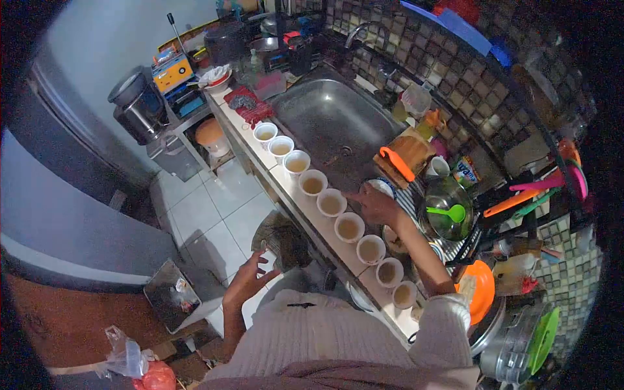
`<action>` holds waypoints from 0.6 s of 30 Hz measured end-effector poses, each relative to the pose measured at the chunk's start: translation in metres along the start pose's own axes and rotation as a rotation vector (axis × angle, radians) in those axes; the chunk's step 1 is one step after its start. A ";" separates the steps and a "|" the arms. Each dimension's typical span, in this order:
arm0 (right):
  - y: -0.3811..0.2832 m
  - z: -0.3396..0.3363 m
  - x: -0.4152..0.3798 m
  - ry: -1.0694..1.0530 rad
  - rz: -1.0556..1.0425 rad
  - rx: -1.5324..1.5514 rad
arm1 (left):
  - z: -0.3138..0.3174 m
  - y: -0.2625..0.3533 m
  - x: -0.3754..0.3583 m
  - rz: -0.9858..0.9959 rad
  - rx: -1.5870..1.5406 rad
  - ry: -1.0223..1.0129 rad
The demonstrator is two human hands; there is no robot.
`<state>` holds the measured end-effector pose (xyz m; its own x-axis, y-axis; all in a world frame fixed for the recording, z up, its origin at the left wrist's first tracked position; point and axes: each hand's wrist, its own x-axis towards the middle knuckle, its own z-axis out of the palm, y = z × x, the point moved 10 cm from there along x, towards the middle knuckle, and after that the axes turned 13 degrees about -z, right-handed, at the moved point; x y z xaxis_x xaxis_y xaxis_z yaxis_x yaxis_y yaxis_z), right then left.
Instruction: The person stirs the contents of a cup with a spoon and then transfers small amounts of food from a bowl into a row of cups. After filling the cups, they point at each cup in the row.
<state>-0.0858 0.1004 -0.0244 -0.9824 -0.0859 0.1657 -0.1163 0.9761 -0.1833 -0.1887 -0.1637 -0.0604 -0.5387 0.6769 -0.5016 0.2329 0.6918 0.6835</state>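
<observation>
A row of several white cups holding a pale brownish liquid runs along the counter's front edge. My right hand [378, 205] reaches over the counter with a finger stretched toward the rim of a middle cup [331, 203], the fingertip right beside it. Nothing shows in that hand. On the near side of that cup stand another cup [350, 227] and more of the row; on the far side is a similar cup [313, 182]. My left hand [251, 276] hangs in front of my body over the floor, fingers apart and holding nothing.
Behind the cups lies a steel sink [328, 107] with a faucet [364, 29]. An orange-handled tool [398, 164] rests on a wooden board beside it. A green ladle [448, 212] sits in a metal bowl, and an orange plate [482, 292] stands near my right arm.
</observation>
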 end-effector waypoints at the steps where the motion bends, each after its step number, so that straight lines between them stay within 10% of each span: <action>1: 0.003 0.005 0.001 -0.043 0.016 0.048 | -0.002 0.003 0.004 0.003 0.017 -0.004; 18: 0.020 0.023 0.034 -0.407 0.120 0.301 | -0.023 0.022 0.060 0.075 0.022 -0.006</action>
<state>-0.1246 0.1127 -0.0449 -0.9617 -0.1056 -0.2531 0.0230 0.8886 -0.4581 -0.2341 -0.1134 -0.0635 -0.5139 0.7285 -0.4529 0.2904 0.6445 0.7073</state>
